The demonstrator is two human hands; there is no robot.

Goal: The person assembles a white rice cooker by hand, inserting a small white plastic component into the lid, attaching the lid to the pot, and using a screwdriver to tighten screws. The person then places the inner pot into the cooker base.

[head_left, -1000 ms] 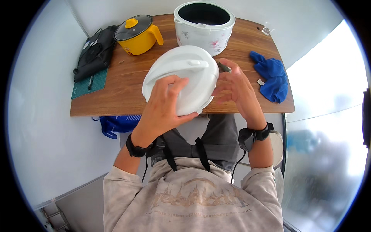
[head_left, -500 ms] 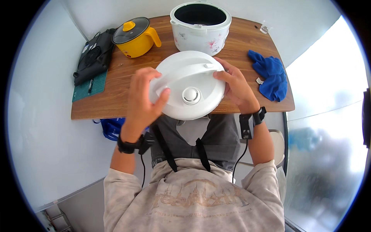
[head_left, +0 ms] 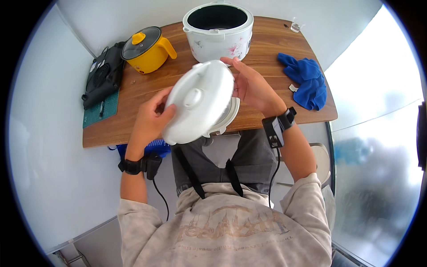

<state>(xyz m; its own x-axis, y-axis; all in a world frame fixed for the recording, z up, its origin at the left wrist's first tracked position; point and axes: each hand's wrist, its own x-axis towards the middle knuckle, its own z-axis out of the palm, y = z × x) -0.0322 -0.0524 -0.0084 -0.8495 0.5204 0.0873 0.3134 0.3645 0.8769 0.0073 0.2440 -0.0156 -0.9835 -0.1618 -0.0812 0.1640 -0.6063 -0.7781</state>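
A white rice cooker lid [head_left: 203,99] with a curved handle and a round steam vent is tilted in front of me above the table's near edge. My left hand [head_left: 152,116] is closed on its left edge, thumb on the top face and fingers behind. My right hand [head_left: 258,86] is at its far right edge, with spread fingers around the rim; part of that contact is hidden. Behind the lid, a round white-rimmed piece [head_left: 232,116] with a grey inside shows, mostly covered. The white flower-patterned rice cooker body [head_left: 219,43] stands beyond, uncovered, its dark inside visible.
To the left are a yellow pot [head_left: 153,57] with a glass lid, a black appliance [head_left: 104,73] lying on its side and a green cutting mat [head_left: 100,116] with a pen. A blue cloth [head_left: 307,82] and a small clear cup [head_left: 296,26] are right on the wooden table [head_left: 267,53].
The lid has turned from facing me flat to a steep tilt and shifted left. The round piece behind it has come into sight. My right hand has moved left and its grip has opened somewhat.
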